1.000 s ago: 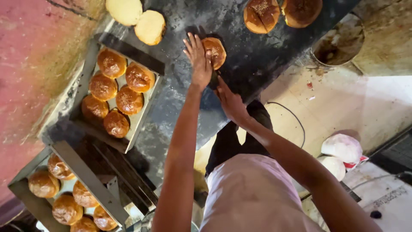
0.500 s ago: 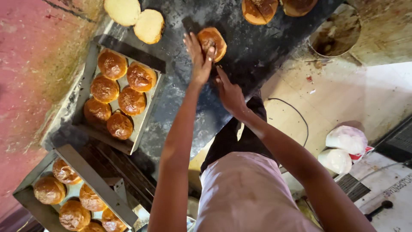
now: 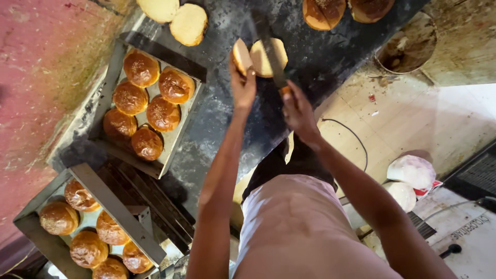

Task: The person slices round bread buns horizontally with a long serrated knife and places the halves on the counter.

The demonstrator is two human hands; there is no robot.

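Dark bench (image 3: 227,124) ahead of you; the split bun (image 3: 261,56) lies just beyond both hands. Your left hand (image 3: 243,85) pinches its raised half. Your right hand (image 3: 297,108) grips the knife (image 3: 268,46), blade pointing away across the bun.

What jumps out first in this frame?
A split bun at top centre on the dark counter: the left hand lifts one half while the right hand holds a knife across it. To the left sit two trays of browned buns, one lower.
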